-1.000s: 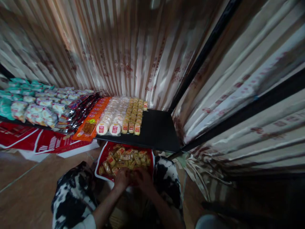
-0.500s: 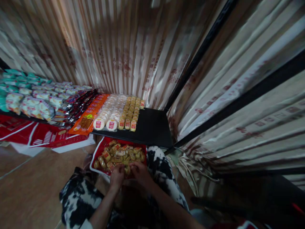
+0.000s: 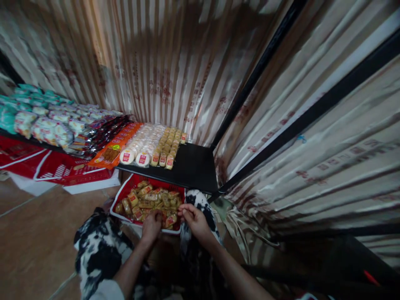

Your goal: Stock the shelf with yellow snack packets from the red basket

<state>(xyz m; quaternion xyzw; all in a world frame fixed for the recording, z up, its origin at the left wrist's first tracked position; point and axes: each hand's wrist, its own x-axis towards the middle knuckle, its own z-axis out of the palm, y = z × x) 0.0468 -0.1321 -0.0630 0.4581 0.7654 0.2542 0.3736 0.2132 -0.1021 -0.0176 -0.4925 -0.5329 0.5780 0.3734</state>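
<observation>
A red box with a white rim (image 3: 124,191) sits between my knees, filled with small wrapped yellow-brown snack packets (image 3: 153,197). My left hand (image 3: 152,226) reaches over the near rim, its fingers curled down among the packets. What those fingers hold, if anything, is hidden. My right hand (image 3: 195,220) hovers at the box's right side, with thumb and fingertips pinched together; anything between them is too small to make out. Beyond the box, rows of similar yellow packets (image 3: 167,146) stand on a black shelf (image 3: 196,168).
Left of the yellow rows lie round white packets (image 3: 134,152), an orange bag (image 3: 109,153), dark shiny packs (image 3: 100,133) and white and green bags (image 3: 46,121). Red cartons (image 3: 59,168) lie below the shelf. A striped curtain (image 3: 162,62) and black poles (image 3: 256,79) enclose the space.
My hands were close together over the packets; my right hand has moved right to the box's edge, leaving my left among the packets. The view has shifted slightly.
</observation>
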